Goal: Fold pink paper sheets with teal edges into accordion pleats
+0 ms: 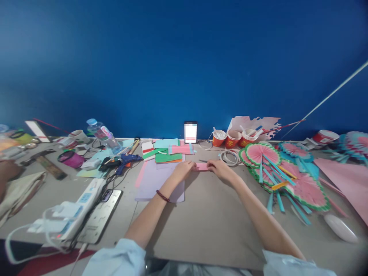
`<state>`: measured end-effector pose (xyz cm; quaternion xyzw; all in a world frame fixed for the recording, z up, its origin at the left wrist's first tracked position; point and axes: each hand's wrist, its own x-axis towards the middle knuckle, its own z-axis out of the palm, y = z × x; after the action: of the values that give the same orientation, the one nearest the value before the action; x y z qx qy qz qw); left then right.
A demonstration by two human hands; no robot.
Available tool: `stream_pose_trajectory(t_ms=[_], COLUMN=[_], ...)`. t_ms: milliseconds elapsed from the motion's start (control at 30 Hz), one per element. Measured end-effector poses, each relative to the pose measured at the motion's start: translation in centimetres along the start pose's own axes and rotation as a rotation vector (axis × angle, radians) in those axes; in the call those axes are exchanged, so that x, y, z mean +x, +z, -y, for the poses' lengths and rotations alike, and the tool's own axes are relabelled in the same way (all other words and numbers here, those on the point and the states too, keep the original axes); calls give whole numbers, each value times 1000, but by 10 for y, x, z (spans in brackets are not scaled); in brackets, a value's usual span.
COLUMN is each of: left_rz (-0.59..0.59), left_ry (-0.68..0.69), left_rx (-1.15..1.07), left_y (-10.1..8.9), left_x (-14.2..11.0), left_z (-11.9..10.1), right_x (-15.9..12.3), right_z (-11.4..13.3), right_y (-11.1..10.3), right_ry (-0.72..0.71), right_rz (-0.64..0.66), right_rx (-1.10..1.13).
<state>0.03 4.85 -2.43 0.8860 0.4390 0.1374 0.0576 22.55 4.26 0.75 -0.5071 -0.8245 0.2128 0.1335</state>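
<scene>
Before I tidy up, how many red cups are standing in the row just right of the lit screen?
3: the left cup, nearest the lit screen; the middle cup; and the right cup, in front of the ragged pink paper.

The left grip (184, 170) pinches the left end of the pink strip (201, 167), its fingers (191, 165) bent. The right grip (221, 169) pinches the right end, its fingers also curled downward. The left arm (153, 214) reaches towards the strip from its near left side, and the right arm (260, 214) from its near right side, so both converge there.
</scene>
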Motion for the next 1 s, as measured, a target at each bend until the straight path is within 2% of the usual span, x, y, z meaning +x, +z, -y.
stream_pose_trajectory(t_ms=[300, 600, 800, 1000], left_rz=[-24, -49, -45, -37], left_ry=[120, 160, 107, 26], left_rx=[56, 117, 83, -33], left_y=[0, 6, 4, -17], left_x=[0, 0, 3, 2], left_z=[2, -1, -4, -5], right_x=[4, 0, -4, -4], right_z=[-3, -7, -7, 0], right_y=[6, 0, -4, -18], right_ry=[-32, -45, -31, -63], right_rz=[-30, 33, 34, -45], right_rx=[40, 72, 70, 132])
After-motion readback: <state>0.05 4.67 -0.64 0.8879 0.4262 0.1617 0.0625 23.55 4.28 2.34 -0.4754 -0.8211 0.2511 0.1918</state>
